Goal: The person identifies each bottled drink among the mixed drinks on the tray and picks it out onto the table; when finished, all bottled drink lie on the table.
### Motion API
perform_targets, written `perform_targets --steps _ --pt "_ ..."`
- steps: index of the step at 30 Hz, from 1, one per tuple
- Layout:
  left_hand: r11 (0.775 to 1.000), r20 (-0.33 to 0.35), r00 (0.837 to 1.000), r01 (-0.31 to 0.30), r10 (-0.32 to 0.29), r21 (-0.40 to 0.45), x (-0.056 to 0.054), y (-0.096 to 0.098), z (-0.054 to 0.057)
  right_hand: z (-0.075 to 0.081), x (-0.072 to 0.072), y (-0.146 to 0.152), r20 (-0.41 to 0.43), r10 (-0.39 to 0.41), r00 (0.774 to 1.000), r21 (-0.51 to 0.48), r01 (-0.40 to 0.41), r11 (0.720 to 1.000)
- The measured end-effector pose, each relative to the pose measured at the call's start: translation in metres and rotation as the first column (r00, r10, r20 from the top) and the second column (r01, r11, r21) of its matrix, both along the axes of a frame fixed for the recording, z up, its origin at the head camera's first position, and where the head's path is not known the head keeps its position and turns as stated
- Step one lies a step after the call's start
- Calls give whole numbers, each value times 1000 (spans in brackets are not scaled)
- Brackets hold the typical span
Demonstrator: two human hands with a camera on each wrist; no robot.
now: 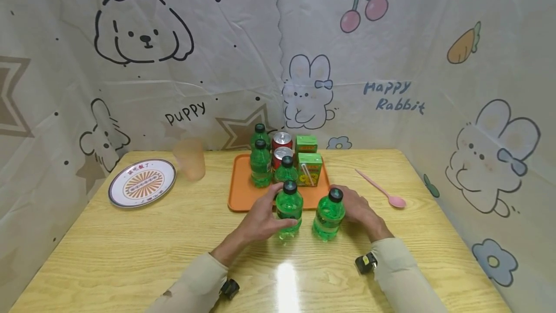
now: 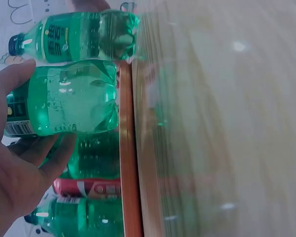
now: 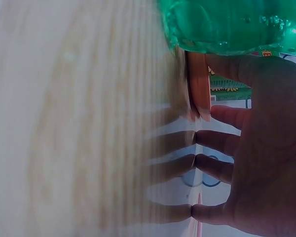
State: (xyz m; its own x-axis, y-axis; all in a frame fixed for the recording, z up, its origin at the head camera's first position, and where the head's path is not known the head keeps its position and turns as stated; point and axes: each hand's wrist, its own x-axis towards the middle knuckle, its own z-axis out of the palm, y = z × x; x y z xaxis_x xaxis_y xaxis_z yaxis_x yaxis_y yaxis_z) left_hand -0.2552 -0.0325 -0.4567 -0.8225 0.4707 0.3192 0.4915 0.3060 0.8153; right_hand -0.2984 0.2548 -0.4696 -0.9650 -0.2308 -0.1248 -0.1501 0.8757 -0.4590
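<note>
My left hand (image 1: 263, 217) grips a green soda bottle (image 1: 289, 206) with a black cap, thumb on the near side and fingers behind. In the left wrist view this bottle (image 2: 74, 101) is upright, its base a little higher than that of the second green bottle (image 2: 89, 37). That second bottle stands just right of it, in front of an orange tray (image 1: 243, 201). My right hand (image 1: 357, 207) is beside and behind the second bottle. In the right wrist view its fingers (image 3: 217, 140) are spread, fingertips down at the tabletop, thumb by the tray's corner.
On the tray stand several green bottles (image 1: 261, 164), two red cans (image 1: 282, 154) and two green drink cartons (image 1: 309, 169). A pink spoon (image 1: 396, 201) lies right; a patterned plate (image 1: 118, 188) and a translucent orange cup (image 1: 191, 159) are left. Printed cloth (image 1: 243, 62) surrounds the table.
</note>
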Motion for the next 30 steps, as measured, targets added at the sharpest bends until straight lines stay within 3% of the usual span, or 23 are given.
perform_targets --steps 4,10,28,30 --pt "1000 10 1000 19 -19 5 1 8 -1 0 1 -1 4 2 1000 -6 -2 1000" --pt "998 -18 1000 -13 12 -62 2 15 -2 1 3 -1 1 1 1000 -16 -1 1000" --pt "986 1 1000 -27 27 -167 5 18 -4 1 1 -3 9 -19 1000 1 19 1000" --pt "987 30 999 -30 35 -160 4 18 -3 1 1 -2 10 -21 1000 0 21 1000"
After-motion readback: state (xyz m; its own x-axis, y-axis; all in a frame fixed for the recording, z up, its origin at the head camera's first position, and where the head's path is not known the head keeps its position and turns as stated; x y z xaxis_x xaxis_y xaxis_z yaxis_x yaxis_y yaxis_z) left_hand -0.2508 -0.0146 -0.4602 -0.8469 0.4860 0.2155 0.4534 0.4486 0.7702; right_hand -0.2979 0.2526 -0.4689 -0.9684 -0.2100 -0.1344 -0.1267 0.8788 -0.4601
